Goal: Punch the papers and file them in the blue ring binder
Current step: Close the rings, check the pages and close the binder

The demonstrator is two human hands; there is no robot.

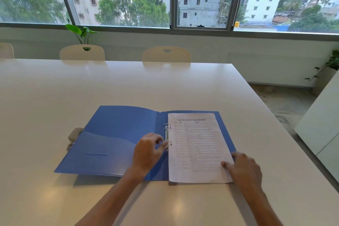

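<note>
The blue ring binder (113, 139) lies open on the white table (128, 82). A stack of printed papers (198, 145) sits on its right half, threaded on the two metal rings (167, 134). My left hand (148, 150) is at the lower ring, its curled fingers touching or pinching the ring. My right hand (244, 169) rests on the stack's lower right corner, the thumb pressing the top sheet. A grey hole punch (74, 136) peeks out from under the binder's left cover.
Two cream chairs (166, 54) stand at the table's far side below a wide window. Potted plants stand at the back left (82, 33) and far right (330, 64). A white cabinet (322, 119) is to the right of the table.
</note>
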